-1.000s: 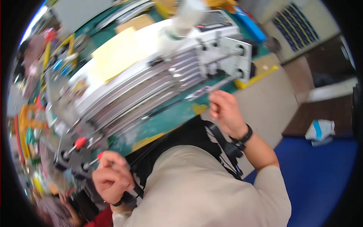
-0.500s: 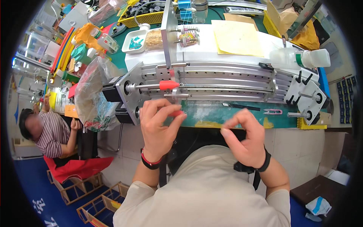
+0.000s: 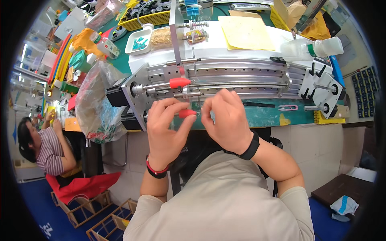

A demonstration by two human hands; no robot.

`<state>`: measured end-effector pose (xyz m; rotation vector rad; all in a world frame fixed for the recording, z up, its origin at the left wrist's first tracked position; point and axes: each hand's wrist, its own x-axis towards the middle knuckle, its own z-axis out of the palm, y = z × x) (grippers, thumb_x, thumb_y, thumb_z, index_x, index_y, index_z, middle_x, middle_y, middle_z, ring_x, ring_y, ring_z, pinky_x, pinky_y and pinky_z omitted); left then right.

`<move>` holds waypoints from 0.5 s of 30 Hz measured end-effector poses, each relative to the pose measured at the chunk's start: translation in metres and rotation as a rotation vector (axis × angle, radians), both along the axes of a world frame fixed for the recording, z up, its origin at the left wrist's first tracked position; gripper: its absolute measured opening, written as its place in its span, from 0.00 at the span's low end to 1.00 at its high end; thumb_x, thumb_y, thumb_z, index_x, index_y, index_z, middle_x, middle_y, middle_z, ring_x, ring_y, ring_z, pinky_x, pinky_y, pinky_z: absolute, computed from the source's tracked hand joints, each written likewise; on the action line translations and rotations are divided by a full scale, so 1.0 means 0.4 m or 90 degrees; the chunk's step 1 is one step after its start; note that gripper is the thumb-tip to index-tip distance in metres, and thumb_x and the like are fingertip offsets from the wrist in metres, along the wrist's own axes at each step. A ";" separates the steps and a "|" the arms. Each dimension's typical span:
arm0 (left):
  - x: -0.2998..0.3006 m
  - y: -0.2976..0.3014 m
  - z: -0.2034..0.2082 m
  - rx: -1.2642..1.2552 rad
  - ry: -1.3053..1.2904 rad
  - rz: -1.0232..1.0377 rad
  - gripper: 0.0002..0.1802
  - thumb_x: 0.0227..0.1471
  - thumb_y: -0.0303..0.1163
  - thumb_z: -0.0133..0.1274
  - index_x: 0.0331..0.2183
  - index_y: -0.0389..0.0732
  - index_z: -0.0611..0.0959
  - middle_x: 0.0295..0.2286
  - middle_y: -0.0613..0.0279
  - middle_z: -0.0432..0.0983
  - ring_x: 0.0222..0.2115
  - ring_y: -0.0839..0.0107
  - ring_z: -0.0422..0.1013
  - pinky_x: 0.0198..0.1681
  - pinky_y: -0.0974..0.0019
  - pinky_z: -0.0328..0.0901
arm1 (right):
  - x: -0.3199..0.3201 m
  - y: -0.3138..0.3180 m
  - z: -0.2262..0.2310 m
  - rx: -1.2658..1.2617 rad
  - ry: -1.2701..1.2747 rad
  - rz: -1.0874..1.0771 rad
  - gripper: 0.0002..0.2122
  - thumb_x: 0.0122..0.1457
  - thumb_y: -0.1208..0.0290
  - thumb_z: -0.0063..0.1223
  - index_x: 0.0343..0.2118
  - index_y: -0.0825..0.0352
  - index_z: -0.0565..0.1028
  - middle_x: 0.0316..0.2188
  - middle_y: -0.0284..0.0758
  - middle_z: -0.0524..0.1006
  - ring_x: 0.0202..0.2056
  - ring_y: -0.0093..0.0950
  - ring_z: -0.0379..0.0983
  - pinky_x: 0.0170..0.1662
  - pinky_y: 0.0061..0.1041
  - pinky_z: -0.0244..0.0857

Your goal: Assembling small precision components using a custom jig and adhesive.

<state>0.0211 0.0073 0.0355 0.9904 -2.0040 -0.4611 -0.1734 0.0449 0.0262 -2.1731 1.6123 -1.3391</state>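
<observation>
My left hand (image 3: 163, 126) is closed round a red cone-tipped piece (image 3: 186, 113) on the near side of a metal machine; thumb and forefinger lie against it. A small wire loop shows at its tip. Just right of that tip is my right hand (image 3: 227, 118), its fingers curled into a pinch; anything between them is hidden or too thin to make out. Above my hands, a second red cone-tipped piece (image 3: 179, 83) with a wire hook sits on a shaft of the machine (image 3: 241, 82). A thin bluish thread runs near the hook.
A black craft knife (image 3: 258, 105) and pink-handled thread snips (image 3: 288, 107) lie on the green bench mat (image 3: 257, 118). Plastic bags (image 3: 98, 104) bulge at the left. Behind are a white tray (image 3: 138, 41), yellow paper (image 3: 247, 34) and a bottle (image 3: 327, 47). A person (image 3: 50, 148) sits far left.
My right hand has moved left and up, close to the tip of the near red piece. My left hand has stayed about where it was. The view has shifted slightly.
</observation>
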 end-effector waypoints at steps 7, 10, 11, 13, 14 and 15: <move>-0.005 -0.012 0.050 0.027 -0.001 -0.077 0.12 0.49 0.21 0.70 0.38 0.38 0.89 0.35 0.56 0.82 0.32 0.56 0.77 0.36 0.59 0.71 | -0.033 0.131 -0.096 -0.119 -0.047 0.047 0.15 0.49 0.84 0.70 0.24 0.63 0.70 0.26 0.30 0.79 0.25 0.26 0.73 0.28 0.28 0.65; -0.033 -0.020 0.067 -0.012 -0.100 -0.102 0.10 0.50 0.23 0.70 0.37 0.39 0.88 0.31 0.59 0.80 0.27 0.58 0.76 0.29 0.60 0.70 | -0.052 0.130 -0.151 0.442 -0.637 0.019 0.15 0.60 0.79 0.67 0.25 0.62 0.69 0.22 0.25 0.76 0.23 0.15 0.68 0.26 0.20 0.61; -0.046 -0.021 0.073 -0.009 -0.105 -0.105 0.10 0.50 0.23 0.70 0.37 0.39 0.88 0.31 0.59 0.80 0.27 0.58 0.76 0.29 0.60 0.70 | -0.064 0.115 -0.166 0.443 -0.643 0.017 0.15 0.60 0.79 0.67 0.25 0.62 0.69 0.22 0.25 0.76 0.23 0.15 0.68 0.26 0.20 0.61; -0.076 -0.024 0.086 -0.070 -0.193 -0.100 0.09 0.51 0.25 0.70 0.37 0.40 0.88 0.27 0.62 0.75 0.24 0.60 0.75 0.25 0.60 0.68 | -0.079 0.071 -0.172 0.562 -0.951 0.082 0.16 0.60 0.80 0.65 0.25 0.59 0.67 0.23 0.24 0.75 0.21 0.15 0.63 0.25 0.20 0.57; -0.094 -0.022 0.090 -0.078 -0.224 -0.085 0.06 0.54 0.27 0.68 0.34 0.41 0.87 0.24 0.63 0.71 0.23 0.62 0.74 0.24 0.60 0.67 | -0.082 0.051 -0.169 0.597 -1.063 0.097 0.16 0.63 0.80 0.64 0.26 0.57 0.66 0.28 0.27 0.78 0.21 0.14 0.60 0.25 0.19 0.54; -0.111 -0.020 0.095 -0.077 -0.229 -0.087 0.06 0.54 0.27 0.68 0.34 0.41 0.87 0.24 0.63 0.71 0.23 0.62 0.74 0.24 0.60 0.67 | -0.085 0.031 -0.164 0.597 -1.068 0.098 0.16 0.63 0.80 0.64 0.26 0.57 0.66 0.28 0.27 0.78 0.21 0.14 0.60 0.25 0.19 0.54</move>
